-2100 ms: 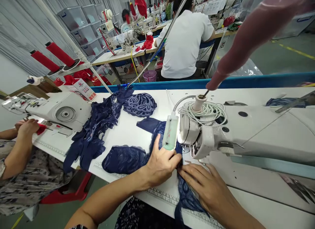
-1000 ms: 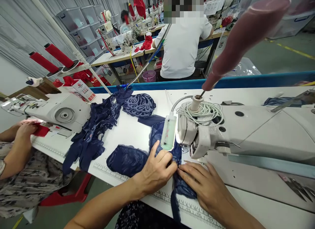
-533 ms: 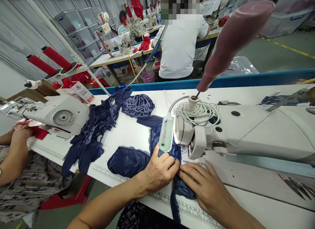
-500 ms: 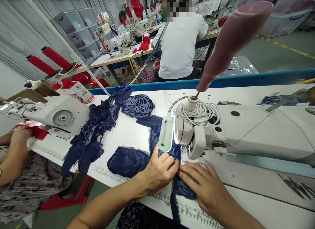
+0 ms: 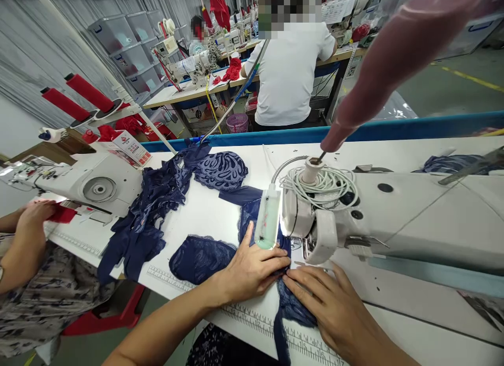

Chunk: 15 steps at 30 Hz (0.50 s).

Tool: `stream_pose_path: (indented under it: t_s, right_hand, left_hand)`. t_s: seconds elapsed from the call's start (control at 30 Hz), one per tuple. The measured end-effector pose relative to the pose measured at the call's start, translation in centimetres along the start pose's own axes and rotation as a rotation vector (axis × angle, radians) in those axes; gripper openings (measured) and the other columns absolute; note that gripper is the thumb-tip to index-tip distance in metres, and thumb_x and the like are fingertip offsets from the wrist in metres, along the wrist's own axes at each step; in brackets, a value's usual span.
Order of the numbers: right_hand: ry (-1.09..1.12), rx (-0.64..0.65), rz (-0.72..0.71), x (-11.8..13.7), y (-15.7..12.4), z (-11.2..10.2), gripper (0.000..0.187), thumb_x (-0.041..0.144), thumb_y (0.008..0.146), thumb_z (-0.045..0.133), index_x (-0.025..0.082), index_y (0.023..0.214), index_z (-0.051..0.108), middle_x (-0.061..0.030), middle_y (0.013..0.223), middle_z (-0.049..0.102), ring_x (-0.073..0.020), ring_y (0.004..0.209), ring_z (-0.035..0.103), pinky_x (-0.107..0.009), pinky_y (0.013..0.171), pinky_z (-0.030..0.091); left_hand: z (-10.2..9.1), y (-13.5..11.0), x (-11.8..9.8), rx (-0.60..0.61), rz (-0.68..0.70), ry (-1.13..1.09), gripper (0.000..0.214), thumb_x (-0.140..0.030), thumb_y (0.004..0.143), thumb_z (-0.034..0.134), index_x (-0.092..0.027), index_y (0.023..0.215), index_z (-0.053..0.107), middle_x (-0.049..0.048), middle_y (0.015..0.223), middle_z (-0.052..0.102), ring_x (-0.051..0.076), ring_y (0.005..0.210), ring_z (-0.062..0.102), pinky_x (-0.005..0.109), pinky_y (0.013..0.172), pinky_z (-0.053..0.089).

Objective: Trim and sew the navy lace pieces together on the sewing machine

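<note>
two hands on a navy lace garment [image 5: 249,215] beside a white sewing machine [image 5: 409,208]

the left hand [image 5: 255,263] lies over the cloth with bent fingers, the right hand [image 5: 325,295] rests its fingertips on it just alongside — whether either grip pinches the fabric, i cannot tell. the garment sits on the white tabletop [image 5: 210,216], partly behind a pale green panel [image 5: 268,219], left of the machine; one cup [image 5: 202,258] spreads beside the left hand, and a strap [image 5: 281,334] runs down over the ruler marks [image 5: 254,320] to the front edge. white surface shows between cup and navy pile [image 5: 157,203], giving room leftward — on the right, the machine head stands close to the right hand. a blue border [image 5: 425,127] lines the far edge.
</note>
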State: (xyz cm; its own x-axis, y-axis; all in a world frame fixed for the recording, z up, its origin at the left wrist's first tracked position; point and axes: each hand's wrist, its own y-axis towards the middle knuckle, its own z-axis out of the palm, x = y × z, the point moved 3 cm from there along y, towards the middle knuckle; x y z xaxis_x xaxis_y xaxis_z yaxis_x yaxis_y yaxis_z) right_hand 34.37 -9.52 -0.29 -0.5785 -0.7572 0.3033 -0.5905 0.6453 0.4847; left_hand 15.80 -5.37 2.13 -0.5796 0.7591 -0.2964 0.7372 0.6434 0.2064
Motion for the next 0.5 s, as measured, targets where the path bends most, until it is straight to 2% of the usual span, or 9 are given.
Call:
stream_pose_path:
  t_s: [0.17, 0.37, 0.5]
  right_hand:
    - [0.005, -0.031, -0.001, 0.0, 0.2, -0.3, 0.056, -0.001, 0.071, 0.044, 0.021, 0.118, 0.064, -0.0023, 0.116, 0.070, -0.0206, 0.107, 0.056, -0.043, 0.107, 0.023]
    - [-0.036, 0.013, 0.021, -0.3, 0.0, -0.2, 0.065, -0.003, 0.066, 0.041, 0.022, 0.123, 0.062, -0.0035, 0.121, 0.068, -0.0213, 0.105, 0.058, -0.042, 0.095, 0.030]
    - [-0.100, 0.043, 0.034, -0.6, -0.3, 0.2, 0.070, -0.003, 0.063, 0.042, 0.021, 0.126, 0.061, -0.0049, 0.127, 0.065, -0.0229, 0.101, 0.058, -0.042, 0.089, 0.031]
  left_hand:
    - [0.3, 0.0, -0.5, -0.036, 0.021, 0.108, 0.028, -0.014, 0.097, 0.044, -0.017, 0.120, 0.059, 0.0087, 0.111, 0.069, 0.018, 0.102, 0.064, 0.051, 0.105, 0.043]
    - [0.6, 0.8, -0.1, -0.046, 0.044, 0.207, 0.030, -0.009, 0.095, 0.041, -0.016, 0.118, 0.059, 0.0088, 0.112, 0.067, 0.020, 0.109, 0.060, 0.050, 0.102, 0.047]
    - [0.7, 1.2, 0.8, -0.044, 0.016, 0.200, 0.030, -0.009, 0.090, 0.045, -0.018, 0.114, 0.061, 0.0076, 0.107, 0.067, 0.022, 0.103, 0.061, 0.052, 0.100, 0.047]
